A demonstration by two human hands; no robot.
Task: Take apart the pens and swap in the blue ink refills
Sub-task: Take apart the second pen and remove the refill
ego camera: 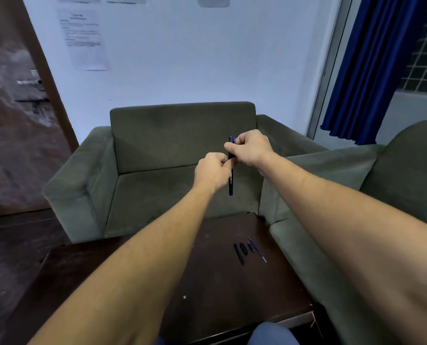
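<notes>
The pen (231, 180) is held in the air, long axis near vertical, blue-trimmed end up. Its upper part is enclosed by the right grip (249, 149); its middle is pinched by the left grip (213, 171), just below. Well below both grips, black pen parts (239, 253) and a blue refill (257, 249) are laid on the worktop (207, 295).

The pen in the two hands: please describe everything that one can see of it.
The pen is slim and dark, plastic by its look, with pale print on the barrel and a blue tint at the top. It stands almost upright in the air before the green armchair. The right hand grips its upper part, the left hand pinches its middle; the lower end hangs free.
</notes>
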